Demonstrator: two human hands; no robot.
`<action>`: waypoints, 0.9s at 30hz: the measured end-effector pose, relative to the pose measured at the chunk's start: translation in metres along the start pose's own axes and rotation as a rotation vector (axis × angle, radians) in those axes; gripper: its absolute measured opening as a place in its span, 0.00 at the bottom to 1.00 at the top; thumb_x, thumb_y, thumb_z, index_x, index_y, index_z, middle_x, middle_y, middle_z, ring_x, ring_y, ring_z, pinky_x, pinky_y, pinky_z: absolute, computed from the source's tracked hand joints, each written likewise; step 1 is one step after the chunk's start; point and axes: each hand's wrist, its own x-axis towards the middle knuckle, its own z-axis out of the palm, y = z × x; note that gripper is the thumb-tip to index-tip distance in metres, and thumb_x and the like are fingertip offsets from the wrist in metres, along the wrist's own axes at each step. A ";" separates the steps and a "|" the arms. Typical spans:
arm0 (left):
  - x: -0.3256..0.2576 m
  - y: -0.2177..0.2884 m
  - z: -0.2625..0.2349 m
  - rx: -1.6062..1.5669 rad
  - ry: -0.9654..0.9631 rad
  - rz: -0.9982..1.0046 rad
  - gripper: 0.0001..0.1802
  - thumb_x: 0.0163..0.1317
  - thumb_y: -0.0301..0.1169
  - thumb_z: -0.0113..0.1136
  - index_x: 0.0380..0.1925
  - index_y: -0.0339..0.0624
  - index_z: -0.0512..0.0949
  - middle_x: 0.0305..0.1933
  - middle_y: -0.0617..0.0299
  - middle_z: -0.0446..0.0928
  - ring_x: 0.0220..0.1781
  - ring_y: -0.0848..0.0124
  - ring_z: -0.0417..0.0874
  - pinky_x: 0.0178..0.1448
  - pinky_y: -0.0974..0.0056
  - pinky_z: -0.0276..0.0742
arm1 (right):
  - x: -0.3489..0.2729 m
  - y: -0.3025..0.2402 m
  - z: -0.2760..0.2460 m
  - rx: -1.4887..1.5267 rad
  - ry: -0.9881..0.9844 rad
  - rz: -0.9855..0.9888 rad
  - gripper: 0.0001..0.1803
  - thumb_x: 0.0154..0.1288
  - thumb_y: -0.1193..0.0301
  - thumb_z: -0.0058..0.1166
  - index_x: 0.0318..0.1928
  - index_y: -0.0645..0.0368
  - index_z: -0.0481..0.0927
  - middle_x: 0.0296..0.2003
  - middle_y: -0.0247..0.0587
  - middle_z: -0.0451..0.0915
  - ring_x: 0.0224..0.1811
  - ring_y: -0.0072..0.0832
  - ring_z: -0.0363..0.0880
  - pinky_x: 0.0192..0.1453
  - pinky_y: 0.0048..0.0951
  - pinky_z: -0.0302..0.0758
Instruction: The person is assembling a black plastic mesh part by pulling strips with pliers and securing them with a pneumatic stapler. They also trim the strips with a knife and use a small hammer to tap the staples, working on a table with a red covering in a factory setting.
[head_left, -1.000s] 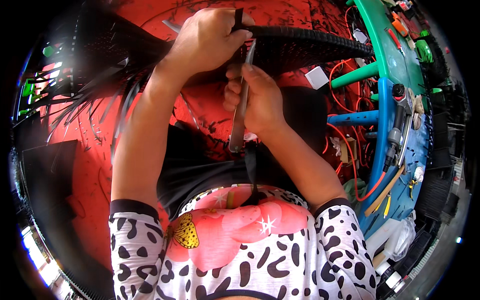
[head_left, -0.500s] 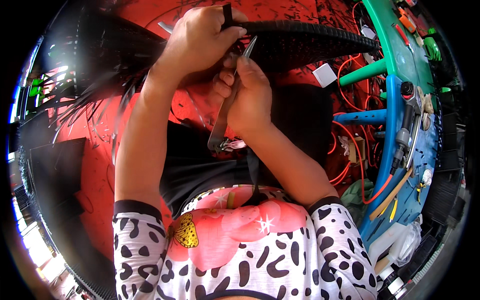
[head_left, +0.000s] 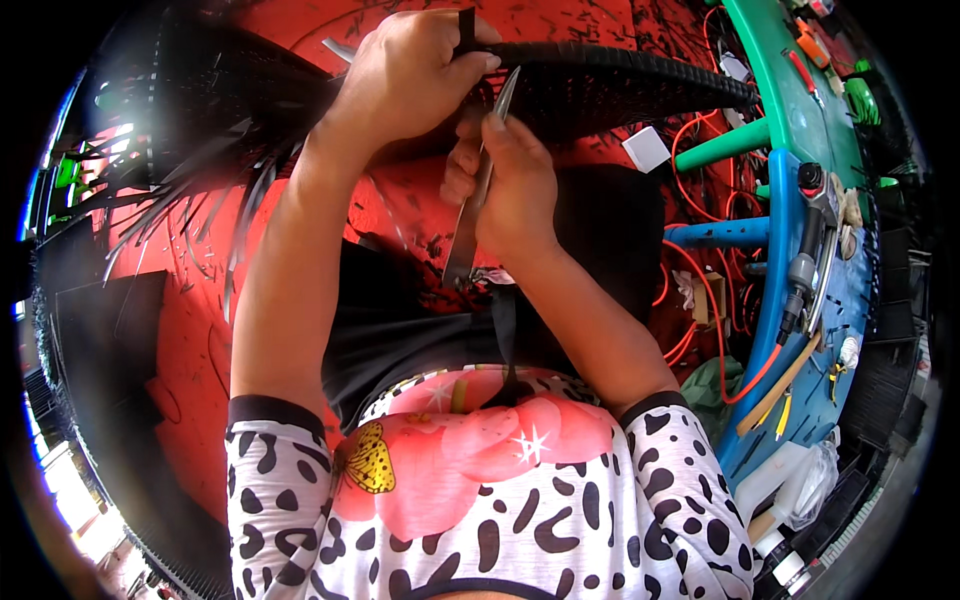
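A black woven piece (head_left: 620, 85) with a wrapped rim stretches across the far side, dotted with small gaps. My left hand (head_left: 410, 75) is closed at its rim, pinching a flat black strip (head_left: 467, 30) that sticks up by the fingers. Just below and to the right, my right hand (head_left: 518, 195) is wrapped round a flat metal tool (head_left: 464, 250) with a narrow pointed end. That tip points up toward the woven rim; whether it touches the weave I cannot tell. Loose black strips (head_left: 215, 185) fan out left of my left forearm.
On the right stand a green stool (head_left: 745, 20) and a blue stool (head_left: 745, 440). A power tool (head_left: 805, 270), a wooden-handled tool (head_left: 785, 385) and small scraps lie on the blue one. An orange hose (head_left: 735, 400) loops nearby. Cut black bits litter the red floor (head_left: 195, 400).
My right hand and the metal tool have shifted slightly to the right and nearer to me. My left hand has moved a little right, still at the rim.
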 end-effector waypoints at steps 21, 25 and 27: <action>-0.003 0.003 0.003 0.000 -0.019 0.037 0.07 0.52 0.28 0.61 0.31 0.37 0.80 0.28 0.49 0.80 0.30 0.53 0.82 0.35 0.59 0.76 | -0.004 -0.001 0.021 0.424 0.032 0.183 0.12 0.71 0.62 0.42 0.35 0.58 0.71 0.22 0.33 0.65 0.20 0.24 0.62 0.23 0.29 0.61; -0.004 0.009 0.000 -0.038 -0.011 -0.017 0.07 0.52 0.26 0.62 0.31 0.36 0.80 0.27 0.49 0.79 0.29 0.54 0.81 0.33 0.60 0.76 | -0.001 0.004 0.025 0.596 -0.037 0.167 0.13 0.72 0.62 0.39 0.36 0.57 0.71 0.22 0.31 0.65 0.21 0.23 0.62 0.24 0.29 0.61; -0.003 0.009 0.000 -0.035 -0.004 0.017 0.06 0.52 0.26 0.62 0.31 0.36 0.80 0.27 0.49 0.79 0.28 0.54 0.81 0.33 0.60 0.76 | -0.001 0.009 0.027 0.498 -0.002 0.108 0.13 0.72 0.62 0.40 0.36 0.57 0.70 0.22 0.31 0.65 0.21 0.23 0.62 0.24 0.28 0.61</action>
